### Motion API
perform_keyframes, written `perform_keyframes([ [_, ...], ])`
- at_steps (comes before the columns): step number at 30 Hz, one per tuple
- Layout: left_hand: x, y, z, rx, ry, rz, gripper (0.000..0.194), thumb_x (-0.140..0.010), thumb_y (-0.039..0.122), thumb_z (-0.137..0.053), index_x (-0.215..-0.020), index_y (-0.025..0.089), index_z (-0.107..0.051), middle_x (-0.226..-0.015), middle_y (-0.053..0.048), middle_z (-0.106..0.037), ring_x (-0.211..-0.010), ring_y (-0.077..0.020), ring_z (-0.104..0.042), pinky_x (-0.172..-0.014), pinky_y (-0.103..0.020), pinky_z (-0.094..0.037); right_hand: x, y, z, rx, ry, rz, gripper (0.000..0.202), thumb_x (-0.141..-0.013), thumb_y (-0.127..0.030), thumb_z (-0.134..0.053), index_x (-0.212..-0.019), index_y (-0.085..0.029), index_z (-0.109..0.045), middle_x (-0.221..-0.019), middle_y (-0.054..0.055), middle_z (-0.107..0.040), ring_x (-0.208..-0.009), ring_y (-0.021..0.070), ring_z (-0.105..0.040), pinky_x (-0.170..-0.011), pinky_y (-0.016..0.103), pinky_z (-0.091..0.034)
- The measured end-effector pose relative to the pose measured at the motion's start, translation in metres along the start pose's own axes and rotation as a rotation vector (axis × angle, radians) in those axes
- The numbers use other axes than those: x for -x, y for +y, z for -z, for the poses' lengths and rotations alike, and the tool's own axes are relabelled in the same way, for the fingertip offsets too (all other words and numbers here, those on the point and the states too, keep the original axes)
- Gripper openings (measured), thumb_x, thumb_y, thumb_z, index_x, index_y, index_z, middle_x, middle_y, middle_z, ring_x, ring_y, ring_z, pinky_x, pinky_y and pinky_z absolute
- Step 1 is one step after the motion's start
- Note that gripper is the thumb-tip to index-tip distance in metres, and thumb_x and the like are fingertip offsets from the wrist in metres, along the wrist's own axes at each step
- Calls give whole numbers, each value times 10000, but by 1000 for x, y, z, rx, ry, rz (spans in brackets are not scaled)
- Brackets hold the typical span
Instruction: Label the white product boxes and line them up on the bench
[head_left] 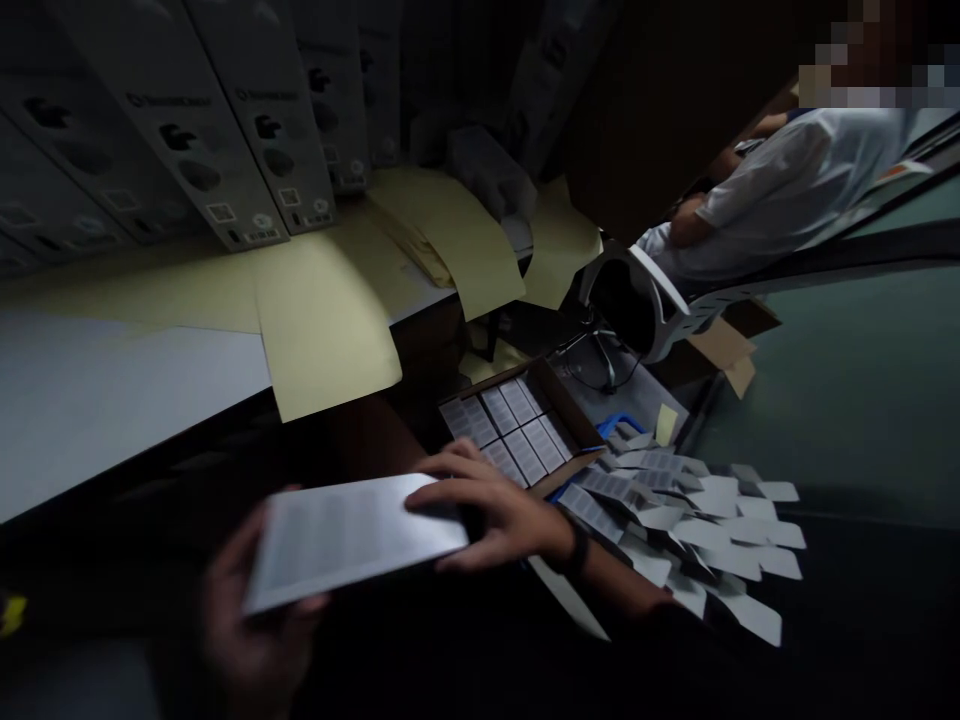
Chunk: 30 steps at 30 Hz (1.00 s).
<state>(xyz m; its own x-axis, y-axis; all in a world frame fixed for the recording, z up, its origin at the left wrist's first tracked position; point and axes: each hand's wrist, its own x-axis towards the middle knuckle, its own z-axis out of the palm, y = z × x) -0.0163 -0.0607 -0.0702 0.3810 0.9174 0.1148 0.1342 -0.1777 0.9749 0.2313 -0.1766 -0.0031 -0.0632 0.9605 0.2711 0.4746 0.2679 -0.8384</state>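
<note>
Between my hands is a flat white box point(352, 535) with rows of grey print on its face, held tilted. My left hand point(259, 610), somewhat blurred, wraps around its left end. At the opposite end my right hand point(499, 510), with a dark band on the wrist, lays its fingers over the top face and its thumb along the near edge. Just beyond my right hand stands an open brown carton point(559, 395) packed with several similar printed boxes. To the right of my forearm, several white boxes with open flaps point(697, 520) are bunched together.
A white table point(127, 400) on the left carries yellow paper sheets point(322, 330) and a row of tall printed cartons point(217, 130). At the upper right a person in a white shirt point(795, 190) sits near a white chair point(660, 290). Brown cardboard point(724, 345) lies beyond.
</note>
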Motion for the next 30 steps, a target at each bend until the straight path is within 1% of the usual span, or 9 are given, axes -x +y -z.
perform_keyframes([
  [4, 13, -22, -80, 101, -309, 114, 888, -763, 647, -704, -1458, 201, -377, -1507, -157, -463, -1402, -315, -463, -1189, -499, -424, 105, 45, 33, 72, 76, -437, 517, -834, -429, -739, -1308, -263, -616, -1331, 109, -538, -1246, 259, -497, -1075, 441, -416],
  [7, 13, -31, -117, 15, -421, 102, 776, -849, 498, -672, -1492, 240, -323, -1572, -123, -373, -1477, -267, -356, -1255, -485, -324, 160, 110, 44, 307, 500, -744, 478, -825, -386, -690, -1272, -232, -624, -1234, 115, -563, -1166, 268, -536, -1001, 436, -467],
  [9, 10, -34, -119, -17, -472, 105, 660, -873, 461, -645, -1448, 259, -391, -1523, -99, -445, -1427, -248, -430, -1242, -482, -345, 175, 161, 40, 408, 656, -868, 504, -787, -317, -659, -1260, -149, -606, -1182, 158, -536, -1123, 304, -523, -1005, 515, -441],
  [12, 7, -41, -105, -24, -512, 132, 531, -880, 470, -623, -1352, 266, -492, -1393, -79, -574, -1300, -233, -555, -1174, -473, -432, 168, 227, 15, 424, 691, -942, 460, -732, -248, -654, -1174, -124, -629, -1098, 150, -542, -1061, 305, -529, -987, 534, -444],
  [17, 12, -58, -79, -78, -460, 239, 425, -877, 477, -604, -1238, 254, -580, -1246, -71, -652, -1137, -218, -640, -1043, -422, -527, 125, 283, -40, 327, 594, -939, 377, -771, -258, -688, -1124, -138, -635, -1174, 127, -574, -1096, 258, -550, -970, 449, -472],
  [20, 16, -63, -70, -72, -424, 305, 402, -866, 486, -602, -1188, 245, -610, -1192, -63, -668, -1080, -208, -658, -1007, -392, -545, 114, 286, -42, 288, 541, -930, 315, -806, -288, -684, -1082, -141, -649, -1198, 110, -594, -1134, 252, -552, -998, 463, -451],
  [24, 16, -69, -64, -43, -385, 345, 402, -858, 498, -599, -1158, 232, -629, -1186, -69, -668, -1068, -210, -657, -976, -363, -547, 105, 262, -11, 305, 552, -880, 295, -790, -329, -653, -1024, -150, -682, -1133, 135, -616, -1113, 275, -556, -1000, 488, -443],
  [27, 17, -70, -59, -17, -308, 375, 418, -852, 526, -583, -1131, 221, -644, -1140, -72, -678, -1048, -216, -652, -978, -361, -532, 73, 216, 14, 280, 515, -727, 295, -856, -379, -558, -979, -143, -686, -956, 126, -647, -929, 245, -607, -847, 416, -516],
  [30, 20, -65, -54, 23, -213, 434, 403, -855, 531, -562, -1091, 220, -661, -1109, -64, -688, -1068, -216, -637, -1015, -351, -499, 18, 150, 33, 147, 280, -490, 322, -916, -442, -545, -938, -158, -695, -673, 33, -601, -548, 137, -529, -512, 253, -458],
])
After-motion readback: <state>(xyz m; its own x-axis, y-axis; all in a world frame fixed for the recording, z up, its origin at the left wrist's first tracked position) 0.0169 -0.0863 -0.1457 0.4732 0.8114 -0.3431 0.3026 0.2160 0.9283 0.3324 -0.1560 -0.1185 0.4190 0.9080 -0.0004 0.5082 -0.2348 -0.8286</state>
